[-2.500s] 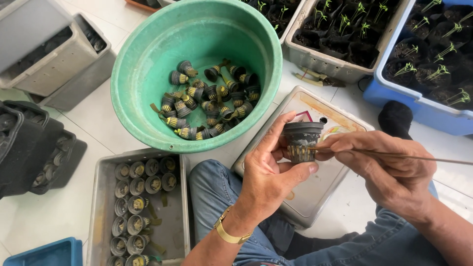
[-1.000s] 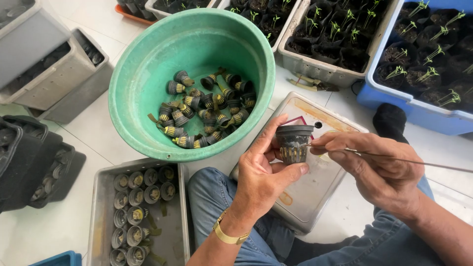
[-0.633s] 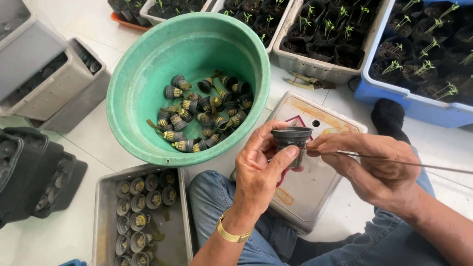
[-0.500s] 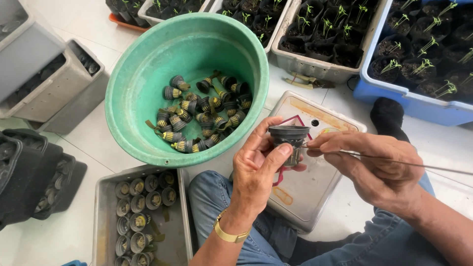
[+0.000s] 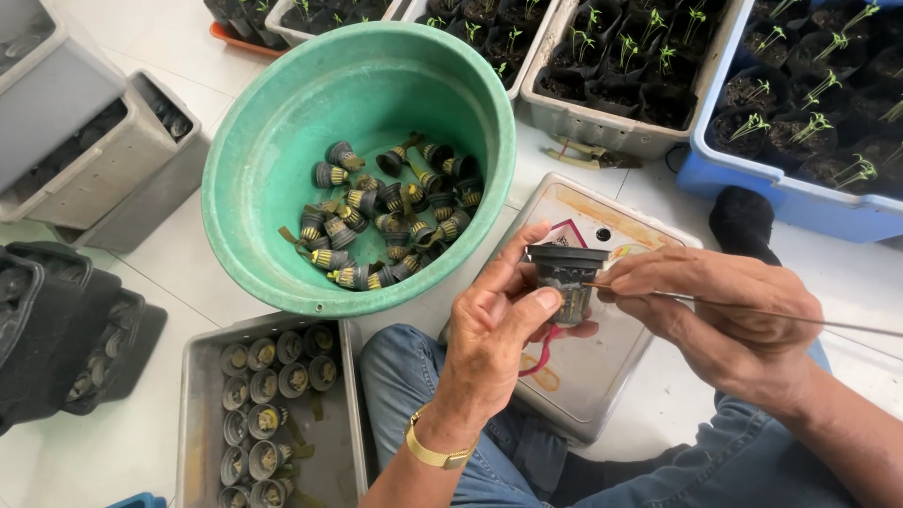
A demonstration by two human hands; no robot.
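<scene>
1. Above my lap, in the head view, my left hand (image 5: 494, 329) held a small black net pot (image 5: 565, 280) upright, thumb pressed on its near side and fingers curled round the far side, so the pot was pinched between them.
2. Just to the right of the pot, my right hand (image 5: 724, 315) had its fingers pressed together around a thin metal rod (image 5: 752, 310); the rod's tip touched the pot's side just below the rim, and its long end ran off toward the right edge of the frame.
3. Directly beneath the pot and both hands lay a flat grey metal tray (image 5: 602, 376), resting partly on my jeans-clad leg (image 5: 414, 376).
4. At the far left of that tray sat a large green basin (image 5: 282, 141) on the white tiled floor (image 5: 179, 254), with many small dark plugs banded in yellow (image 5: 386, 226) heaped in its bottom.
5. Near the bottom left corner stood a grey bin (image 5: 202, 414) with similar round plugs set in rows along its left side.
6. Along the top edge were a grey crate (image 5: 602, 127) and a blue crate (image 5: 800, 198), both holding black pots with green seedlings (image 5: 752, 122).
7. On my left wrist I wore a gold-coloured watch band (image 5: 435, 454).
</scene>
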